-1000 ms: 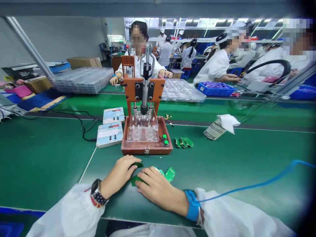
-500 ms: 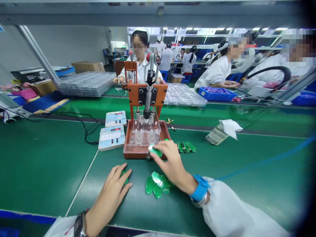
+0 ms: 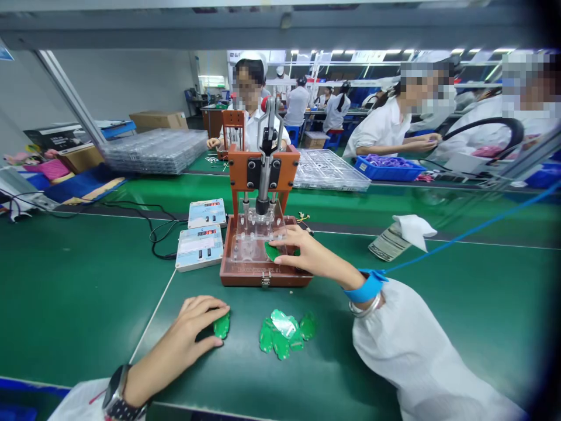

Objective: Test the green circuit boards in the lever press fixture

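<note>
My right hand (image 3: 302, 251) pinches a green circuit board (image 3: 272, 251) over the clear acrylic bed (image 3: 248, 248) of an orange toggle-clamp test fixture (image 3: 264, 166). The fixture's upper plate is raised, its lever standing upright. Lower left, my left hand (image 3: 197, 324) curls its fingers and thumb around another green circuit board (image 3: 222, 325) on the table. Between the hands and nearer to me lies a loose pile of green circuit boards (image 3: 280, 339), one of them shiny. Part of the board in my right hand is hidden by the fingers.
Two white counter boxes (image 3: 199, 248) with red digits and black cables stand left of the fixture. A tilted labelled container (image 3: 389, 242) with white tissue is at right. A blue cord (image 3: 473, 222) runs from my right wristband. Co-workers, clear trays (image 3: 158, 149) and a blue bin (image 3: 388, 168) are beyond.
My right hand has moved forward with its circuit board, from the fixture's front edge to over the acrylic bed. My left hand has shifted slightly left and closed around its board, now more visible.
</note>
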`<state>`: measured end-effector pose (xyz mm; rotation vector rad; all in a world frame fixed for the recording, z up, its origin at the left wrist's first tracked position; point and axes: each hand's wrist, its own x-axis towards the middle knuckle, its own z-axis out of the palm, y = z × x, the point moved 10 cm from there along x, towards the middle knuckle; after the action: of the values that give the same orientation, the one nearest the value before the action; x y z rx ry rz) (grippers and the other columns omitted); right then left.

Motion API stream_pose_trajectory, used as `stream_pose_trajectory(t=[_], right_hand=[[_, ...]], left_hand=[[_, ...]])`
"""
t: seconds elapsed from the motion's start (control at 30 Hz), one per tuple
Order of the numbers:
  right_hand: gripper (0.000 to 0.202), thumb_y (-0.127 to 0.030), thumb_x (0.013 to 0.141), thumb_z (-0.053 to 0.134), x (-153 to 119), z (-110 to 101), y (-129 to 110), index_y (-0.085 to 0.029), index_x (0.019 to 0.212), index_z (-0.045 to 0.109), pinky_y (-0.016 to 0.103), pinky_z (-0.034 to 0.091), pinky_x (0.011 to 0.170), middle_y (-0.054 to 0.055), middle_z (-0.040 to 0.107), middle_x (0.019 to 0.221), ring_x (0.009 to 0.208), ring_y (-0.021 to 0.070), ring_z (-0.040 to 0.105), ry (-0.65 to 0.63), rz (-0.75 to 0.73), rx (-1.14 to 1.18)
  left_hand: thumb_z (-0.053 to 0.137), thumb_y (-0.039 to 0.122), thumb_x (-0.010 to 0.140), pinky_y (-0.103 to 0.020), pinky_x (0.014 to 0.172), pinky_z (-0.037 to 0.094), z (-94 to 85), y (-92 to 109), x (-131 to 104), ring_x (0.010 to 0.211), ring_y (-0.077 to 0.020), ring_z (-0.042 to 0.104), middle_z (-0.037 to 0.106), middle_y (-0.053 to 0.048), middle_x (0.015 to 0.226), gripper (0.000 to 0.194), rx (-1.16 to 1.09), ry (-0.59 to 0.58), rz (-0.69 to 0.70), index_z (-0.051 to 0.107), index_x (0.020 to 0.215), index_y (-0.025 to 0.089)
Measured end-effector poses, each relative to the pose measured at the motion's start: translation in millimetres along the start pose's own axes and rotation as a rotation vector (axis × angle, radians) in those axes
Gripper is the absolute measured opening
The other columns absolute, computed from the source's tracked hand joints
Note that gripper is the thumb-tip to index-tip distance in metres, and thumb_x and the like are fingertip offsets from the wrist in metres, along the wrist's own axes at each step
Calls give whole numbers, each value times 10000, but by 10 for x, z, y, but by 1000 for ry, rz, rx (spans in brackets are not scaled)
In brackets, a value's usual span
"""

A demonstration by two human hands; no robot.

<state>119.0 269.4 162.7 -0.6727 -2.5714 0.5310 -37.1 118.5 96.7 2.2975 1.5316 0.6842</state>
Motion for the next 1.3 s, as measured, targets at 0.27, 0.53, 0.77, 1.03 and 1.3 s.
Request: stream_pose_trajectory(t=[0.27,0.53,0.77,1.03,1.3], right_hand=[[199,-319,822,688,15,-58,-17,-227,998,688,527,377,921,80,619,1165,1145,306,463,124,55,-106],[192,-333,860,638,18,-4,-81,-258,1030,687,554,362,946,57,609,1204,1213,328,406,66,43,-189],[180,-297,841,665,46,-7,-162,-219,1000,698,545,359,951,59,624,1181,1219,347,401,43,40,-227],[135,-289,883,605,65,-17,-66,-231,982,677,549,358,956,54,604,1208,1232,319,407,20,104,-127],[177,-305,891,565,44,-424,-13,-235,1001,686,538,399,950,58,651,1110,1162,303,496,152,151,-119]], left_hand=[[528,332,918,-483,1043,355,-606,120,794,1228,-261,420,561,-79,1243,353,-61,304,61,565,1259,249],[511,348,924,-527,1074,271,-302,21,1318,1274,-281,353,528,-87,1302,311,-65,61,106,624,1184,218],[472,294,945,-500,1076,245,-299,89,1238,1312,-275,318,522,-80,1316,346,25,95,89,535,1278,223],[652,309,827,-490,1037,295,-344,-177,1251,1212,-292,416,487,-88,1280,654,-85,189,-122,349,1406,301],[631,325,833,-473,1039,303,-355,-144,1294,1233,-287,404,480,-86,1318,644,-137,114,-81,341,1407,290]])
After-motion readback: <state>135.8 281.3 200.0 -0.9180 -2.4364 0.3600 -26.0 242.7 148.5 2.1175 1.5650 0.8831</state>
